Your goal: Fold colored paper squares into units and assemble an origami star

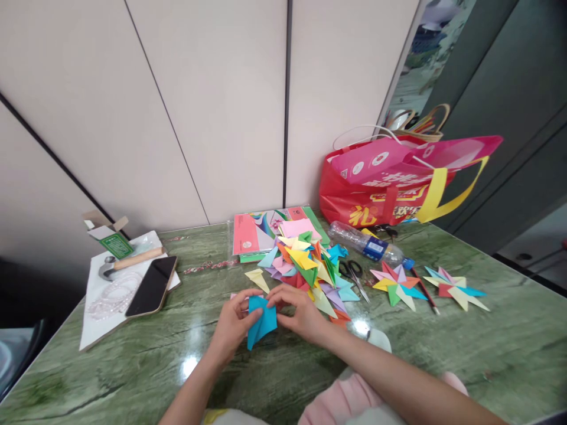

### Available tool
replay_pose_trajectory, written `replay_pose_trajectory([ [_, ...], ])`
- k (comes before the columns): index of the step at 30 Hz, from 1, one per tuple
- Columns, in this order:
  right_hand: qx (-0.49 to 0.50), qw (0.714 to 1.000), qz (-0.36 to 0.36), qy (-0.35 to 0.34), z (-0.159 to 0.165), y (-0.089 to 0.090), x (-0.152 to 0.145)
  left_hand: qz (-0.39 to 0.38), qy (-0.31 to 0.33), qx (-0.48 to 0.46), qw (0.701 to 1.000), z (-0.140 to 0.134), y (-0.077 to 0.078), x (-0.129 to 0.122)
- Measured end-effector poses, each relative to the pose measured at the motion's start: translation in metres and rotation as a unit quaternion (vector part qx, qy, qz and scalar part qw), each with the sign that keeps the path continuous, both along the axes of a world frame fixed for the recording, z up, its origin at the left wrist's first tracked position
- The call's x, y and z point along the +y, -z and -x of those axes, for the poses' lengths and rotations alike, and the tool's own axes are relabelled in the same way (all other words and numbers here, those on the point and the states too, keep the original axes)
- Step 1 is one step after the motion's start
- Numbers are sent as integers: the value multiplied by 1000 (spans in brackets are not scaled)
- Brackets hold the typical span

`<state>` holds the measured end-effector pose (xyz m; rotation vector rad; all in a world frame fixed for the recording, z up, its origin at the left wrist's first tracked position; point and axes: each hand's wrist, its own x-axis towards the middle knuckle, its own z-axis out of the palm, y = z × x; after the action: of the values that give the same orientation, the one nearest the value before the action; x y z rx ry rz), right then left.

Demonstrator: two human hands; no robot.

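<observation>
Between both hands is a partly folded piece of blue origami paper (264,323), raised a little over the table. My left hand (234,319) pinches its left side, with the thumb across the front. My right hand (297,311) grips its upper right edge between thumb and fingers. Just beyond the right hand lies a heap of folded paper pieces (305,262) in many colours. A single pale yellow folded piece (257,280) rests apart at the heap's left. Two paper stars (397,285) made of multicoloured points lie farther right.
Scissors (353,276), a plastic bottle (372,243) and a pencil (426,292) lie right of the heap. Behind it are paper packs (252,233); a red bag (354,198) stands at the back. At left are a phone (152,286), a hammer (137,260) and a small box (116,243).
</observation>
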<state>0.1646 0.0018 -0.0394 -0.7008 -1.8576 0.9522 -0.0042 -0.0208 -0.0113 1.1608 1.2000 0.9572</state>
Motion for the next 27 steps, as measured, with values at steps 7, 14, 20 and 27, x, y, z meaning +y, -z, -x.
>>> replay_pose_trajectory([
  [7, -47, 998, 28, 31, 1, -4, -4, 30, 2, -27, 999, -6, -3, -4],
  [14, -36, 998, -2, 53, 1, -11, -7, 52, 35, -74, 995, -9, -3, -5],
  [20, -16, 997, -34, 68, 2, -14, -8, 90, 79, -165, 979, -12, -4, -9],
  [27, -16, 993, -64, 100, 1, -11, -6, 86, 15, -114, 990, -11, -3, -7],
])
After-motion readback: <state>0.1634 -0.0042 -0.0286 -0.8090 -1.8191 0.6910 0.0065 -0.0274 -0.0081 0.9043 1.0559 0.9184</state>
